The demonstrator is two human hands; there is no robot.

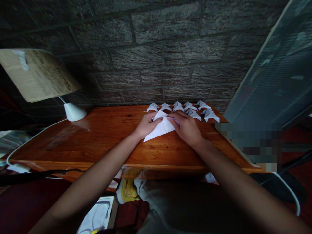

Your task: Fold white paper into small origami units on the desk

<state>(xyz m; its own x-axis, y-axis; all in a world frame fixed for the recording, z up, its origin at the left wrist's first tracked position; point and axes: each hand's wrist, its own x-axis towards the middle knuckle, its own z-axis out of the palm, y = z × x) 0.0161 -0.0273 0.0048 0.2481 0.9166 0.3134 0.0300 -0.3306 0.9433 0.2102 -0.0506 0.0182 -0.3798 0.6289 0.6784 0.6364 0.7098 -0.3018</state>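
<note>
A white sheet of folded paper (158,127) is held between both hands just above the wooden table, its pointed corner toward the lower left. My left hand (148,124) grips its left side, the thumb lying on top. On the right side, my right hand (185,126) pinches the paper with thumb and fingers. Behind the hands, several folded white paper pieces (178,106) stand in rows near the table's back edge; one of the nearer ones (210,115) sits to the right of my right hand. The fingers under the paper are hidden.
A lamp with a brown paper shade (41,74) and white base (73,112) stands at the table's left end, its cord trailing off the edge. A dark block wall (146,58) rises behind the wooden table (97,143). A grey panel (263,74) leans at the right.
</note>
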